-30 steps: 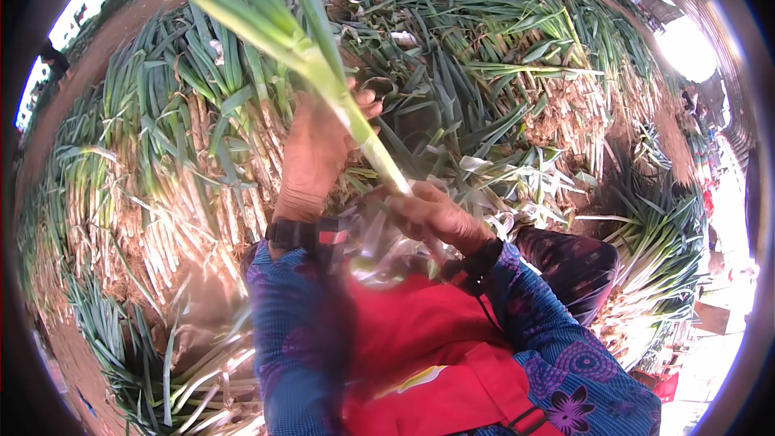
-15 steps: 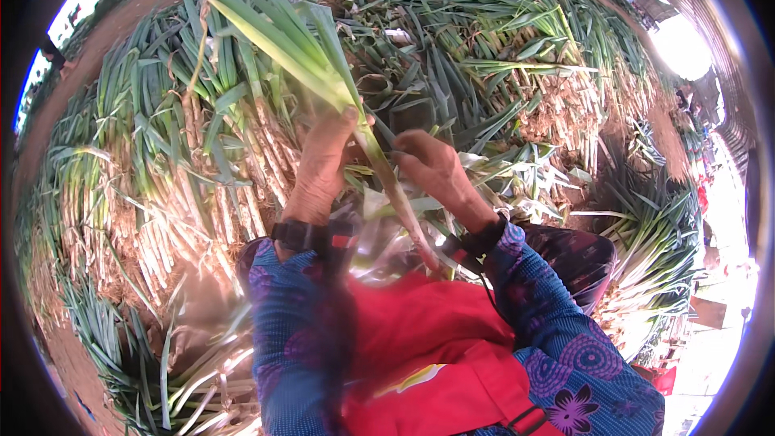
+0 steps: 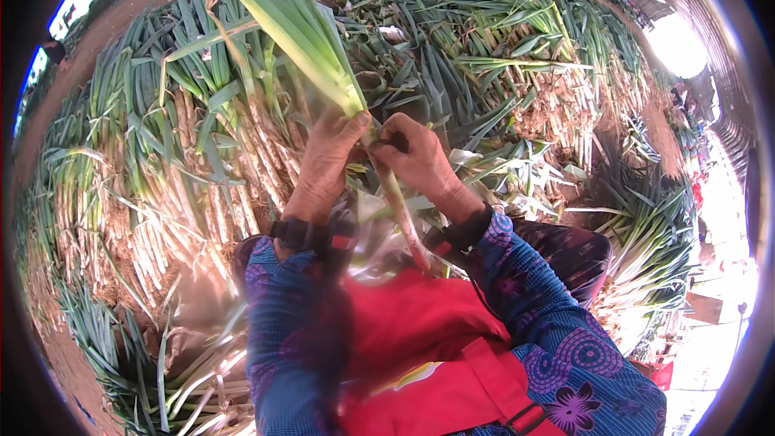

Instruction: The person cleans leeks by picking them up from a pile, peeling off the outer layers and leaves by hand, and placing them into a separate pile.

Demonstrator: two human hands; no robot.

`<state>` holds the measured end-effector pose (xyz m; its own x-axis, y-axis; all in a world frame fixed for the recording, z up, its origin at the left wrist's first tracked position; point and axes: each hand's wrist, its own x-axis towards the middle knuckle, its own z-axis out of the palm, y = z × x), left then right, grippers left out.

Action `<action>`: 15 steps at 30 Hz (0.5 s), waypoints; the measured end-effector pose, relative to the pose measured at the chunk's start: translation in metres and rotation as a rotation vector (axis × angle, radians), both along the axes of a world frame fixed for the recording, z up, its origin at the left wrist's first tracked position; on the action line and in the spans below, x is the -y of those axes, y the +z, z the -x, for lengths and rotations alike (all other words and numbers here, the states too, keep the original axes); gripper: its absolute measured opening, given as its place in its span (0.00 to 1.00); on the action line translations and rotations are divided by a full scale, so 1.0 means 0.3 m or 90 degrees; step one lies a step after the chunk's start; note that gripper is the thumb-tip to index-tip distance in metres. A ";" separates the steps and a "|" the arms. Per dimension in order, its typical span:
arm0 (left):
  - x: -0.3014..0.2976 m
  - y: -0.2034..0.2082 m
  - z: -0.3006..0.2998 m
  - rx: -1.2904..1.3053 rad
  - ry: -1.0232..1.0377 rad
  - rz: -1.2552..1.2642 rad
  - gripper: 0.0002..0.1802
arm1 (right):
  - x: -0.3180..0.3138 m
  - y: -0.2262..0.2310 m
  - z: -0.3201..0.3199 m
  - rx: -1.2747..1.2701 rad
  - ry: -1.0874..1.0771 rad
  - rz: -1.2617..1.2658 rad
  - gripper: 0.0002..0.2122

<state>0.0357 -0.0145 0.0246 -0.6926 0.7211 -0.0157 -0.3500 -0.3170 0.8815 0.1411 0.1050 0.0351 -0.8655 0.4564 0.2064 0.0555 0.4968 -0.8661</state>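
– Covering the person's front is a red apron [image 3: 424, 315], with a blue patterned sleeve [image 3: 557, 319] on either side of it?

– Yes, and a dark band [image 3: 303, 234] on each wrist. The right knee [image 3: 569, 254], in dark cloth, sticks out beyond the right forearm.

– Where is the stalk [image 3: 400, 214]?

– It slants between the two hands. The pale lower end points down at the apron's upper edge; whether it touches the cloth, one cannot tell. The green leaves fan out toward the upper left.

– And the left hand [image 3: 327, 153]?

– Closed around the stalk, just where the leaves begin to spread, thumb lying uppermost.

– The right hand [image 3: 418, 160]?

– Just beside the left, fingers bent, thumb and forefinger pinching the stalk a little lower down. What lies right between the fingertips is hidden.

– What is around them?

– Loose leaves [image 3: 517, 176] lie just past the right wrist. A big pile [image 3: 161, 178] of similar stalks spreads on the person's left, leaves pointing away, pale ends nearer. Ahead to the right lies another heap [image 3: 557, 97].

– And farthest off?

– Brown ground [image 3: 121, 20] at the upper left, and a ridged sheet [image 3: 698, 0] curving along the upper right.
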 end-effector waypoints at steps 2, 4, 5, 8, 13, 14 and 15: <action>0.001 -0.009 0.001 0.002 0.007 0.001 0.29 | 0.009 0.004 -0.002 0.008 0.014 -0.022 0.09; 0.007 -0.019 0.008 -0.002 0.011 0.022 0.30 | 0.031 0.008 -0.001 -0.005 0.014 -0.018 0.09; 0.010 -0.025 0.007 -0.002 0.011 0.023 0.30 | 0.041 0.008 -0.004 -0.017 0.014 -0.014 0.08; 0.003 -0.021 0.004 0.026 0.011 0.054 0.21 | 0.046 -0.001 -0.021 -0.110 0.019 -0.092 0.08; 0.008 0.000 0.046 -0.005 0.077 0.059 0.24 | 0.049 -0.015 -0.043 -0.159 0.010 0.241 0.05; 0.013 0.004 0.056 -0.012 0.091 0.063 0.26 | 0.045 -0.026 -0.042 -0.212 0.010 0.406 0.05; 0.016 -0.001 0.068 -0.026 0.112 0.059 0.25 | 0.040 -0.027 -0.043 -0.198 -0.003 0.473 0.04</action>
